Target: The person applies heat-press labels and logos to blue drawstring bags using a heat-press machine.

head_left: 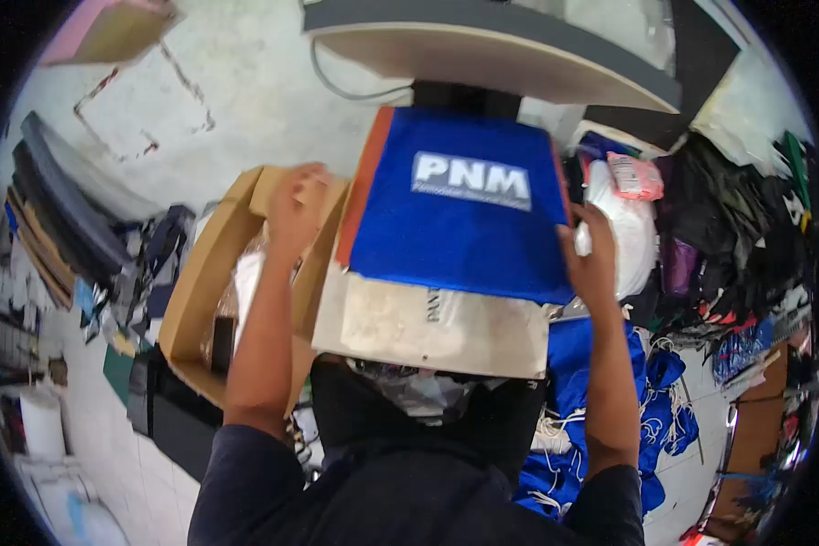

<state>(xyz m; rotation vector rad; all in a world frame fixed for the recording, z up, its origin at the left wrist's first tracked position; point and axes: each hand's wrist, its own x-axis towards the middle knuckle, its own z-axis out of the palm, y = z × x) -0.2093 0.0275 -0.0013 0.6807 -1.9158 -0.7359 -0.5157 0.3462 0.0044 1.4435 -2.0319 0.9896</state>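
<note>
A blue cloth piece with a white "PNM" print [457,238] lies flat over a pale board [382,314] in front of me, and brownish-orange strips show along its sides. My right hand [593,255] is at the cloth's right edge, thumb and forefinger apart with their tips right at the border. To the left, my left hand [298,205] is raised over the far end of an open cardboard box [189,309], close to its flap. Motion smears its fingers. Clear plastic wrap and white material show inside the box, partly hidden by my left forearm.
A grey-edged, curved machine part [491,59] overhangs the board's far end. Blue drawstring bags [578,364] with white cords are piled at lower right. Dark clothes [728,227] and a pink packet [635,176] sit at right. Dark rolled material [73,205] leans at left.
</note>
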